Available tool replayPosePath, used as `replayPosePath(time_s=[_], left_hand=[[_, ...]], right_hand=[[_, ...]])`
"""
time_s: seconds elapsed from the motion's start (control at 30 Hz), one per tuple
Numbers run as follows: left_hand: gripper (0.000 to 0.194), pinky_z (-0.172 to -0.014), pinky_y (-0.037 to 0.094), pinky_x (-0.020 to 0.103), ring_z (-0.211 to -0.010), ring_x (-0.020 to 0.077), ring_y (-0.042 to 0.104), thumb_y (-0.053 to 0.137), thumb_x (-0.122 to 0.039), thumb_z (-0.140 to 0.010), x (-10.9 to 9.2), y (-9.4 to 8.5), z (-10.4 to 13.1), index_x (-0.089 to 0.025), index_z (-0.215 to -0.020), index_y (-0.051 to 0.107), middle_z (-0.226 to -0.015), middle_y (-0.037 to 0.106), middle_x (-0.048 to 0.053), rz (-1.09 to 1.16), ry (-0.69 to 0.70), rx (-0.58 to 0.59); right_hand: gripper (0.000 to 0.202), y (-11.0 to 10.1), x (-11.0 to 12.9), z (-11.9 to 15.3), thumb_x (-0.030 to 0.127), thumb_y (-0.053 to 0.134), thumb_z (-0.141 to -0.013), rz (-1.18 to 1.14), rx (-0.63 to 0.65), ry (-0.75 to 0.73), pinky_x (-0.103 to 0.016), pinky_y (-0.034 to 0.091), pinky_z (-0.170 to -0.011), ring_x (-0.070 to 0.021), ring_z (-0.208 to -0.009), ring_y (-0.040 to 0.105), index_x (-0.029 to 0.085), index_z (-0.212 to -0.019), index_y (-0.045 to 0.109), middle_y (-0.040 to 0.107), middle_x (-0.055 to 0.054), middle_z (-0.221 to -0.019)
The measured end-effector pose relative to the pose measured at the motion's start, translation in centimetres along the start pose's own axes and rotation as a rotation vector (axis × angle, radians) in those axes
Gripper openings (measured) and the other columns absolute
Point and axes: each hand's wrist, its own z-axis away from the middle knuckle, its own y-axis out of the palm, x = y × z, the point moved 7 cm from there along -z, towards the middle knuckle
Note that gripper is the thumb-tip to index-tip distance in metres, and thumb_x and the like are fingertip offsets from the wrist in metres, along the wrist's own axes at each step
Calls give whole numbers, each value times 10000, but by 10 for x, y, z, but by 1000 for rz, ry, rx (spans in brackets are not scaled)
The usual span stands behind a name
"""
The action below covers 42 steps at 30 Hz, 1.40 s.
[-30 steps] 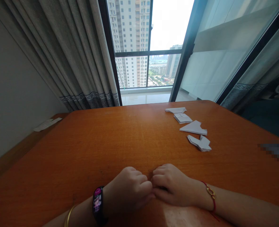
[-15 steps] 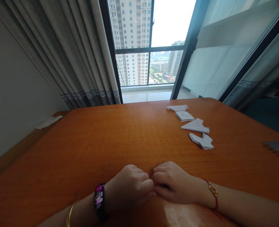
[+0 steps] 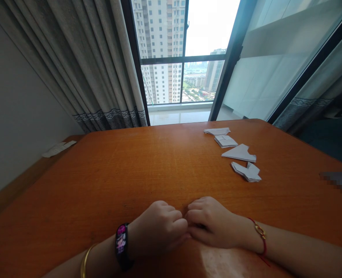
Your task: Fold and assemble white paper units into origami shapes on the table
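My left hand (image 3: 160, 227) rests on the near part of the wooden table (image 3: 124, 170), its fingers curled into a loose fist. Against its knuckles lies my right hand (image 3: 213, 224), also with curled fingers, so the two hands touch at the fingertips. Nothing shows in either hand. Beyond the right hand, several folded white papers run in a row away from me: a notched, bent one (image 3: 247, 172) nearest, then a pointed one (image 3: 239, 153), a squarish one (image 3: 225, 141) and a narrow one (image 3: 217, 131) farthest.
A greyish pixelated patch (image 3: 340, 181) covers something at the right table edge. White paper (image 3: 59, 148) lies on the ledge at the left by the wall. Behind the table are a grey curtain (image 3: 107, 77) and a dark-framed glass door (image 3: 184, 60).
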Motion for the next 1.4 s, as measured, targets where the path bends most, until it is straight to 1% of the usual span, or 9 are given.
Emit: replayPosePath(time_s=[0.43,0.6,0.97,1.13,1.4], left_hand=[[278,-514,296,328,-547,136,498,471,-327,-951,0,-4,-2,-202,-704,452,-651,570,-37,5,-2,-1],[280,-514,295,311,-547,129,509,456,-320,-962,0,-2,-2,-196,-711,454,-654,578,-26,0,8,16],[273,-516,311,303,-545,128,521,456,-316,-960,0,-2,-2,-194,-715,453,-653,583,-27,8,9,15],[277,-510,312,321,-539,132,510,465,-321,-949,0,-2,-2,-198,-701,454,-646,575,-32,3,3,11],[276,-511,334,330,-554,128,533,460,-319,-954,0,-2,-2,-194,-707,463,-658,581,-27,10,4,15]], right_hand=[[210,2,1,2,305,499,-928,16,4,8,-258,354,-619,-130,-664,551,193,-784,602,638,-11,-739],[220,0,1,0,303,482,-933,9,3,-3,-261,362,-623,-136,-668,557,191,-792,609,643,-21,-745],[214,1,1,1,296,489,-927,11,2,1,-259,355,-615,-134,-656,550,188,-780,601,637,-19,-731],[202,0,1,0,287,496,-922,10,0,1,-259,357,-619,-133,-656,546,188,-777,595,637,-16,-734],[217,-1,1,0,295,484,-932,1,3,-3,-259,367,-630,-140,-671,558,187,-785,602,646,-28,-745]])
